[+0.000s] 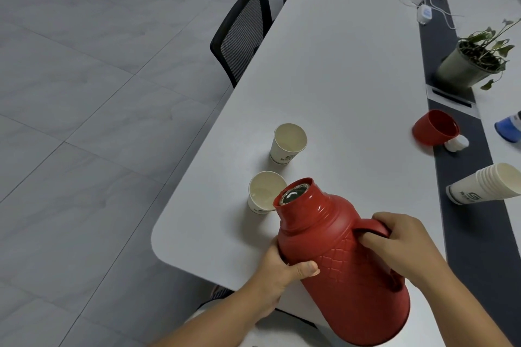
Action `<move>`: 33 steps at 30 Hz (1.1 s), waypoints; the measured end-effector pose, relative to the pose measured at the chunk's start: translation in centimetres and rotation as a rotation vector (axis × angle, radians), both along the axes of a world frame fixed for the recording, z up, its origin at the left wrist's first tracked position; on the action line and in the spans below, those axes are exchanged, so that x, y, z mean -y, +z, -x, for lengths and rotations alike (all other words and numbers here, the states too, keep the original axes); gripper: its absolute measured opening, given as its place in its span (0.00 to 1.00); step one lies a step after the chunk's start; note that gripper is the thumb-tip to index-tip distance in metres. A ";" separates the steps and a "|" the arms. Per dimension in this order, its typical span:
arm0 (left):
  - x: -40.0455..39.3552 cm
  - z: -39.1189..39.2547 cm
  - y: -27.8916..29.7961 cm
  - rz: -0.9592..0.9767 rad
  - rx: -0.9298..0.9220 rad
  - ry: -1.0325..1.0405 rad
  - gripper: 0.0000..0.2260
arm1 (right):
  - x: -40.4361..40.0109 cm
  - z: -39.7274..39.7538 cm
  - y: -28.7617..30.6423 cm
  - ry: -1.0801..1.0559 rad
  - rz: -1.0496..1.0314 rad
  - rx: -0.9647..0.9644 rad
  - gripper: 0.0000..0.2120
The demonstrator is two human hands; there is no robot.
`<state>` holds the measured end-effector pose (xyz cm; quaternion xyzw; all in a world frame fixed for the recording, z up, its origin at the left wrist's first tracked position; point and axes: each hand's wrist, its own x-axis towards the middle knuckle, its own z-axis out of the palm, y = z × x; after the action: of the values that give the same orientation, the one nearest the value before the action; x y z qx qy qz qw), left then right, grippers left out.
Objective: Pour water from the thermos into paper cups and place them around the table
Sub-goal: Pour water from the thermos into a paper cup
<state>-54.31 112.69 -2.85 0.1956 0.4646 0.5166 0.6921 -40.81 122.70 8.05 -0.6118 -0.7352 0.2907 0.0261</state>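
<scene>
I hold a red thermos [341,259] tilted to the left, its open mouth right over the rim of the nearer paper cup [263,191]. My right hand [400,245] grips the thermos handle. My left hand [282,273] supports the body from below and the left. A second paper cup [288,143] stands upright just beyond the first. A stack of paper cups [485,184] lies on its side at the right. The red thermos lid [434,127] lies tipped over, with a white stopper [456,144] beside it.
The white table [338,79] has a rounded near corner and a dark centre strip [462,177]. A potted plant [473,59], white cables with a charger [423,8] and a blue object [509,128] sit at the right. Black mesh chairs [242,34] stand along the left edge.
</scene>
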 end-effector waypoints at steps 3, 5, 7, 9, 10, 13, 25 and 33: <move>0.0 0.1 0.2 -0.002 -0.019 0.000 0.33 | 0.1 -0.1 0.0 0.007 -0.009 -0.013 0.10; 0.0 0.2 0.3 0.001 -0.034 -0.002 0.36 | 0.2 -0.2 0.0 0.012 -0.018 -0.028 0.11; 0.0 0.3 0.3 0.001 -0.051 -0.007 0.38 | 0.3 -0.3 0.1 0.009 -0.026 -0.052 0.11; -0.1 0.4 0.5 0.004 -0.078 -0.011 0.39 | 0.4 -0.5 0.0 0.005 -0.034 -0.086 0.12; -0.1 0.4 0.5 0.000 -0.094 -0.009 0.39 | 0.5 -0.7 0.0 -0.003 -0.040 -0.110 0.12; -0.2 0.4 0.9 -0.022 -0.147 0.009 0.40 | 0.8 -1.3 -0.1 -0.047 -0.038 -0.219 0.15; -4.5 1.2 4.8 -0.298 -0.582 -0.129 0.44 | 0.6 -4.8 -2.4 -0.379 -0.082 -0.689 0.12; -14.4 -0.7 6.7 -0.335 -0.648 -0.224 0.38 | -6.3 -6.9 -3.6 -0.484 -0.122 -0.790 0.23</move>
<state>-53.61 127.12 3.87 0.5088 0.5443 0.4178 0.5199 -33.90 128.98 4.49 -0.6056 -0.5208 0.4433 0.4070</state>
